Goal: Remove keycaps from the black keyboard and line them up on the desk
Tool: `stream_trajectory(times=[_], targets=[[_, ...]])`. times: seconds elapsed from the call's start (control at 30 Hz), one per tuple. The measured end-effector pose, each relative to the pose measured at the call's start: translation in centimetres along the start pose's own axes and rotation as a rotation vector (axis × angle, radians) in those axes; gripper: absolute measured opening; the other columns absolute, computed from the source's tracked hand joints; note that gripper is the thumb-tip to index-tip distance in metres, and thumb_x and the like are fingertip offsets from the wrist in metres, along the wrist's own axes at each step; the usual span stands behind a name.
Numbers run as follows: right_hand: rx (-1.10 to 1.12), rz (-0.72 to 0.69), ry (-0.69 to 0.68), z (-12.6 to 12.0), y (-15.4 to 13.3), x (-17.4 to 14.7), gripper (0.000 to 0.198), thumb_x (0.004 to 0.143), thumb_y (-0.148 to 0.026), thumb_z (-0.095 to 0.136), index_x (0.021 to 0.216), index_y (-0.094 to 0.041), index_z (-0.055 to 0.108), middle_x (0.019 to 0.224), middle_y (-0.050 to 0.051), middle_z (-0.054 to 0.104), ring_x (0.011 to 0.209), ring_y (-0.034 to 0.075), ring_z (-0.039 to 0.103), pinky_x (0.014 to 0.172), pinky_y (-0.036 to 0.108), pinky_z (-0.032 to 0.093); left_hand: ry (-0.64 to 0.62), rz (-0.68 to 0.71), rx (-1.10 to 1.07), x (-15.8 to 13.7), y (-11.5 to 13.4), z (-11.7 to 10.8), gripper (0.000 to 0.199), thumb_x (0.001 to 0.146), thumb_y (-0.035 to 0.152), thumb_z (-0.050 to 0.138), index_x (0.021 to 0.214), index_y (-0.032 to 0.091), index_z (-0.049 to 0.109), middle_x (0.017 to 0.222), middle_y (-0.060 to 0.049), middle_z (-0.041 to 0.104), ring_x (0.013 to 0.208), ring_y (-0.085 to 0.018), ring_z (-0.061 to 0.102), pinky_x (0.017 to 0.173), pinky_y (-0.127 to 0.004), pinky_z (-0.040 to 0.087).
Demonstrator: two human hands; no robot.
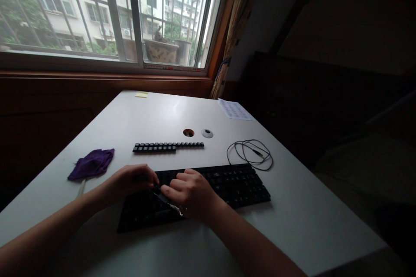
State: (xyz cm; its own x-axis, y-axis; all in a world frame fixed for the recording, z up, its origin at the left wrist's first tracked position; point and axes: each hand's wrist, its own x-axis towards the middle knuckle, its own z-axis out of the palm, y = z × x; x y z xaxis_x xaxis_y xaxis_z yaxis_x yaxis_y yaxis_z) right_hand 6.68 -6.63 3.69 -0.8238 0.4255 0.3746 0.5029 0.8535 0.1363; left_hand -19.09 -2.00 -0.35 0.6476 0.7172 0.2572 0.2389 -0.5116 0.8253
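Observation:
A black keyboard [227, 184] lies on the white table, slightly slanted, with both my hands above its left half. My right hand [191, 192] is closed on a slim dark tool [164, 199] with a pale, hooked, wire-like end pointing towards me. The fingers of my left hand [138, 179] are pinched at the tool's far end; any small thing between them is too dark to make out. Behind the keyboard, black keycaps [154, 149] stand lined up in two rows, the front row shorter. My hands hide part of the keyboard's left side.
A purple cloth [92, 163] with a pale stick [81, 188] lies at left. The coiled black cable [250, 153] sits behind the keyboard at right. Farther back are a cable hole [188, 132], its round cover [207, 133], paper sheets [235, 109] and yellow notes [141, 94].

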Motion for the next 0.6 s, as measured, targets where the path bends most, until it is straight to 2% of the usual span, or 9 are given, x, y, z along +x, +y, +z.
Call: stream_trajectory(times=[0.1, 0.23, 0.43, 0.6], targets=[[0.038, 0.043, 0.005, 0.2, -0.1, 0.0, 0.016, 0.081, -0.023, 0.059, 0.097, -0.021, 0.060, 0.074, -0.001, 0.063, 0.069, 0.017, 0.053, 0.060, 0.034, 0.027, 0.017, 0.001, 0.016, 0.0, 0.0, 0.0, 0.012, 0.089, 0.026, 0.066, 0.086, 0.015, 0.062, 0.092, -0.006, 0.073, 0.080, -0.015, 0.067, 0.074, -0.027, 0.054], [0.060, 0.095, 0.007, 0.4, -0.4, 0.1, 0.014, 0.078, -0.023, 0.059, 0.092, -0.021, 0.058, 0.075, -0.001, 0.063, 0.069, 0.017, 0.052, 0.061, 0.033, 0.027, 0.033, -0.011, 0.049, 0.0, 0.3, 0.0, 0.012, 0.089, 0.026, 0.065, 0.085, 0.015, 0.061, 0.092, -0.005, 0.073, 0.080, -0.015, 0.067, 0.074, -0.026, 0.054], [0.026, 0.130, 0.032, 0.9, -1.1, 0.3, 0.007, 0.079, -0.023, 0.057, 0.085, -0.020, 0.056, 0.073, 0.001, 0.061, 0.067, 0.018, 0.049, 0.061, 0.034, 0.026, 0.084, -0.002, 0.131, 0.1, 1.4, 0.1, 0.008, 0.089, 0.023, 0.065, 0.085, 0.016, 0.062, 0.094, -0.005, 0.073, 0.081, -0.015, 0.068, 0.072, -0.024, 0.054], [-0.001, 0.159, 0.057, 0.8, -1.5, 0.5, 0.009, 0.080, -0.022, 0.057, 0.088, -0.018, 0.058, 0.073, 0.002, 0.061, 0.067, 0.018, 0.049, 0.061, 0.035, 0.026, 0.140, 0.061, 0.192, 0.1, 2.1, 0.0, 0.008, 0.091, 0.022, 0.062, 0.086, 0.016, 0.063, 0.093, -0.007, 0.074, 0.079, -0.015, 0.068, 0.069, -0.023, 0.053]])
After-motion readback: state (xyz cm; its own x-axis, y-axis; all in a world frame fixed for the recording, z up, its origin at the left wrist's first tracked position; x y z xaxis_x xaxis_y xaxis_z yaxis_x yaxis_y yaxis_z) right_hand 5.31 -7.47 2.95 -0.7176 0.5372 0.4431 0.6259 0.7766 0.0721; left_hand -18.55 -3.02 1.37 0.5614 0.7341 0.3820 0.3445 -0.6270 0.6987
